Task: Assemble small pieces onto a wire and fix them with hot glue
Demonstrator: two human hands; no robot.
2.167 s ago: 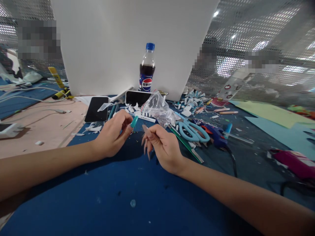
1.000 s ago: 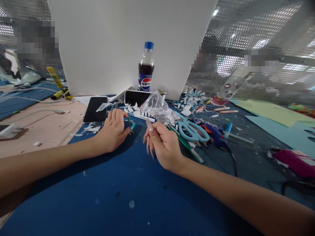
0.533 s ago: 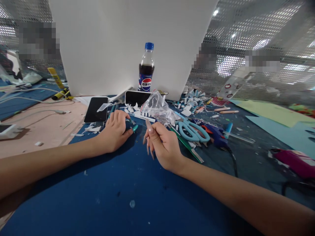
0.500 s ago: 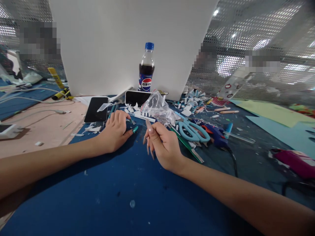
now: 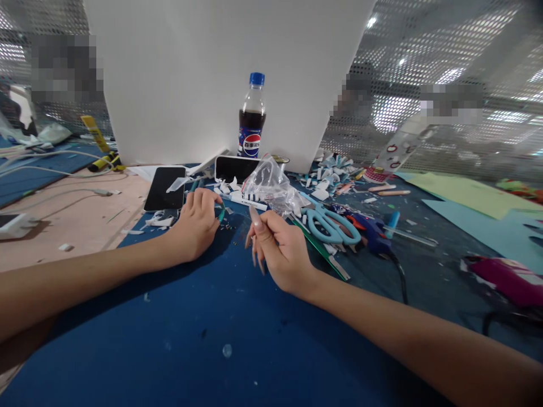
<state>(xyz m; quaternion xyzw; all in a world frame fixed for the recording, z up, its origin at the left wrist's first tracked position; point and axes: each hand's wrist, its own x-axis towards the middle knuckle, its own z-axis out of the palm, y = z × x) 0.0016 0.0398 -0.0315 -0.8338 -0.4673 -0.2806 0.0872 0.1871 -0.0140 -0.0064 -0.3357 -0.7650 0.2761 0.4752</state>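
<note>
My left hand [image 5: 198,226] rests on the blue tabletop [image 5: 190,328] with its fingers curled and the green-nailed thumb drawn in against them. Tiny specks [image 5: 229,227] lie scattered just off its fingertips. To the right, my right hand [image 5: 282,249] is raised a little, palm turned inward, thumb pressed toward the index finger. Whatever either pinch contains, if anything, is too small or hidden. Behind the hands lie a white marker [image 5: 249,202] and a crumpled clear plastic bag [image 5: 274,186]. Light blue scissors [image 5: 326,223] sit right of my right hand.
A cola bottle [image 5: 251,121] stands before a white board [image 5: 178,73]. One phone [image 5: 165,189] lies flat, another phone [image 5: 236,168] leans behind the marker. Paper scraps [image 5: 328,172], a blue glue gun [image 5: 373,233] and a magenta object [image 5: 504,280] are on the right.
My left thumb has drawn in toward the curled fingers, uncovering specks on the table. My right hand keeps nearly the same pose. The view has shifted very slightly.
</note>
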